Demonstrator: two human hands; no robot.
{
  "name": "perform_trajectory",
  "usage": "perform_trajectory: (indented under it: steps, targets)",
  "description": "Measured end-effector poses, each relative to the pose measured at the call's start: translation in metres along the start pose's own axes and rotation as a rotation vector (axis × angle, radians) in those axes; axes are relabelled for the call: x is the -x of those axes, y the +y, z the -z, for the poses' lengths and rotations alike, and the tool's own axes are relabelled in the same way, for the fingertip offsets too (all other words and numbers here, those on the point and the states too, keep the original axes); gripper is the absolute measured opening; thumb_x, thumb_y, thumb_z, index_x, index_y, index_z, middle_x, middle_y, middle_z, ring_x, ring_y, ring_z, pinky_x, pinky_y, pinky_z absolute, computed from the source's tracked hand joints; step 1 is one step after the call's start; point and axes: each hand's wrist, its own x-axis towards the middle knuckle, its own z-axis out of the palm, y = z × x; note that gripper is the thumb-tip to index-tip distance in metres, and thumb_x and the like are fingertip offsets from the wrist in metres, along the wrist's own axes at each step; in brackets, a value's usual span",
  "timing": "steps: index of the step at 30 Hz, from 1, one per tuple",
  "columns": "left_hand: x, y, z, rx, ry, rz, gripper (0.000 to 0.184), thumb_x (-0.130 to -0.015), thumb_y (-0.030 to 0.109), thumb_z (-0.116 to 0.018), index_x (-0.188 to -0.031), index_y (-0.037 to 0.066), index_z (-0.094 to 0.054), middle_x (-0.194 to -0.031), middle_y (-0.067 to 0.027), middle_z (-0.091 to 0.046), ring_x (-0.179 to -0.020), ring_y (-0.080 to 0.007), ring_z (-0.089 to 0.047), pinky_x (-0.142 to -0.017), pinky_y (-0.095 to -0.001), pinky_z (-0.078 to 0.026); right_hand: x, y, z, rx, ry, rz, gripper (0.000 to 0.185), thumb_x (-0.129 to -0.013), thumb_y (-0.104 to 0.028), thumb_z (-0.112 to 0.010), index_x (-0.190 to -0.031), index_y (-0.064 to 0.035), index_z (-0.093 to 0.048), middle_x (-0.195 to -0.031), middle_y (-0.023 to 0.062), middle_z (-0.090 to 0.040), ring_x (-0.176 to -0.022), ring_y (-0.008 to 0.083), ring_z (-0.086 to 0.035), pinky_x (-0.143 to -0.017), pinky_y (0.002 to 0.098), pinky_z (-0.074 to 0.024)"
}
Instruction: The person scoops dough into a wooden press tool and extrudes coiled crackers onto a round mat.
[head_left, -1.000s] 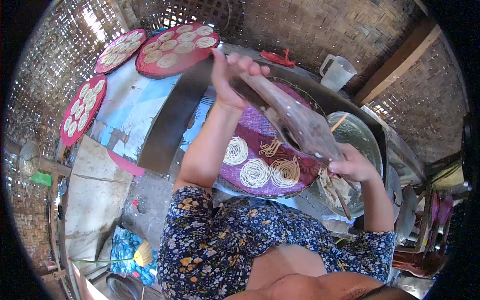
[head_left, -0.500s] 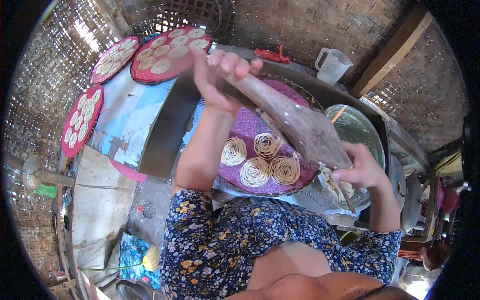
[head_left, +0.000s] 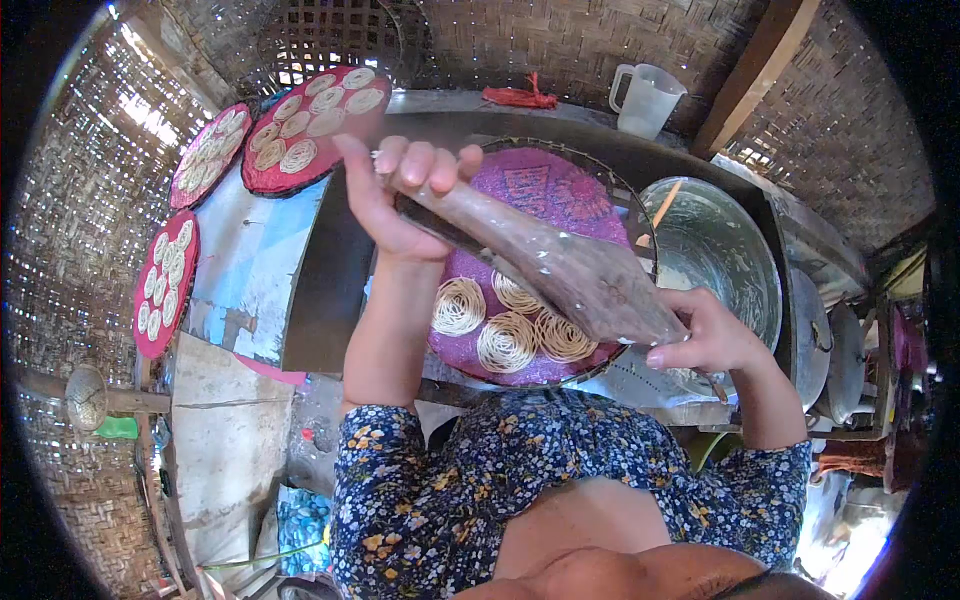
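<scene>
A long wooden tool [head_left: 590, 275] slants between the two hands, tilted down toward its broad end. The left hand [head_left: 405, 195] has its fingers curled over the narrow end, thumb lying along the outer side; the right hand [head_left: 715, 335] is closed round the broad end, thumb and fingers on opposite edges. Below the grip lies a round purple tray [head_left: 590, 205] with four pale noodle coils [head_left: 507, 343] — one partly hidden by the tool. Just beyond the right hand stands a metal basin [head_left: 745, 235], a wooden stick [head_left: 666, 203] leaning inside. Farther past the grip are a translucent jug [head_left: 650, 102] and — left of the left hand — red trays [head_left: 268, 180] of coils.
</scene>
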Motion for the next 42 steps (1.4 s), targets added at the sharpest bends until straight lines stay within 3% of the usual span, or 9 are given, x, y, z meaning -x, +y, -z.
perform_trajectory:
  steps: [7, 12, 14, 26, 29, 31, 37, 40, 42]
  targets:
    - [-0.016, -0.031, 0.007, 0.156, 0.174, 0.121, 0.042, -0.085, 0.056, -0.043, -0.09, 0.018, -0.061, -0.078, -0.0002, -0.059, -0.068, -0.0132, -0.053, -0.092, -0.0494, -0.033, 0.009, 0.013, 0.006, 0.017, 0.096, 0.005, 0.067, -0.063, -0.03, -0.076, -0.116, 0.003, -0.052, -0.102, 0.0139, -0.061, -0.095, 0.0184, -0.056, -0.086, 0.0311, -0.0412]
    - [0.012, -0.087, 0.062, -0.641, 0.415, 0.924, 0.061, -0.088, 0.056, -0.035, -0.109, 0.003, -0.056, -0.101, -0.008, -0.06, -0.094, -0.0212, -0.054, -0.093, -0.0388, -0.037, 0.003, 0.025, 0.006, 0.017, 0.119, 0.021, 0.07, -0.062, -0.032, -0.076, -0.116, 0.004, -0.05, -0.103, 0.0145, -0.06, -0.097, 0.0192, -0.055, -0.087, 0.0316, -0.0408]
    - [0.045, -0.107, 0.113, -0.701, 0.432, 0.971, 0.059, -0.09, 0.052, -0.032, -0.11, 0.001, -0.055, -0.108, -0.0096, -0.058, -0.1, -0.0226, -0.053, -0.093, -0.0357, -0.037, 0.0, 0.028, 0.005, -0.01, 0.133, 0.075, 0.071, -0.062, -0.034, -0.076, -0.117, 0.0042, -0.05, -0.105, 0.0157, -0.059, -0.098, 0.0199, -0.055, -0.088, 0.0321, -0.0406]
    - [0.044, -0.083, 0.068, -1.319, 0.048, 1.036, 0.046, -0.089, 0.036, -0.04, -0.123, 0.006, -0.047, -0.127, -0.0081, -0.047, -0.121, -0.025, -0.034, -0.099, -0.0351, -0.027, -0.008, 0.047, 0.008, -0.043, 0.278, 0.081, 0.069, -0.064, -0.034, -0.074, -0.116, 0.0044, -0.05, -0.106, 0.0166, -0.059, -0.1, 0.0226, -0.055, -0.089, 0.0335, -0.0401]
    - [0.062, -0.077, 0.118, -1.74, -0.156, 0.967, 0.042, -0.089, 0.039, -0.039, -0.117, 0.012, -0.055, -0.126, -0.0057, -0.048, -0.118, -0.0292, -0.035, -0.099, -0.0392, -0.023, -0.01, 0.06, 0.008, -0.15, 0.35, 0.158, 0.066, -0.065, -0.031, -0.073, -0.115, 0.0049, -0.05, -0.098, 0.0129, -0.06, -0.088, 0.0187, -0.058, -0.08, 0.0313, -0.0448]
    - [0.053, -0.069, 0.072, -1.802, 0.054, 0.955, 0.039, -0.088, 0.04, -0.039, -0.113, 0.017, -0.06, -0.126, -0.0047, -0.047, -0.115, -0.0313, -0.035, -0.098, -0.0427, -0.022, -0.005, 0.057, 0.01, -0.272, 0.317, 0.083, 0.062, -0.066, -0.029, -0.072, -0.114, 0.0047, -0.051, -0.092, 0.0094, -0.06, -0.079, 0.0149, -0.056, -0.07, 0.0282, -0.0456]
    - [0.067, -0.039, 0.058, -2.211, -0.49, 0.659, 0.043, -0.086, 0.043, -0.043, -0.119, 0.019, -0.054, -0.134, -0.0065, -0.037, -0.118, -0.0303, -0.033, -0.097, -0.0469, -0.021, 0.009, 0.053, 0.011, -0.398, 0.33, 0.06, 0.054, -0.068, -0.027, -0.07, -0.109, 0.003, -0.053, -0.08, 0.0039, -0.057, -0.063, 0.0093, -0.051, -0.056, 0.0237, -0.0429]
    - [0.062, -0.027, 0.057, -2.54, -0.42, 0.542, 0.051, -0.085, 0.043, -0.043, -0.128, 0.016, -0.045, -0.133, -0.0113, -0.037, -0.121, -0.0316, -0.031, -0.099, -0.0466, -0.02, 0.017, 0.055, 0.011, -0.388, 0.339, 0.071, 0.052, -0.069, -0.03, -0.069, -0.106, 0.0023, -0.053, -0.078, 0.0041, -0.056, -0.063, 0.01, -0.051, -0.055, 0.0241, -0.0429]
    - [0.032, -0.021, 0.064, -2.128, -0.041, 0.624, 0.059, -0.085, 0.05, -0.039, -0.13, 0.012, -0.04, -0.134, -0.0119, -0.037, -0.122, -0.032, -0.031, -0.1, -0.0476, -0.02, 0.021, 0.052, 0.011, -0.393, 0.3, 0.076, 0.052, -0.069, -0.034, -0.068, -0.105, 0.0018, -0.053, -0.077, 0.0042, -0.055, -0.063, 0.0106, -0.051, -0.055, 0.0243, -0.0429]
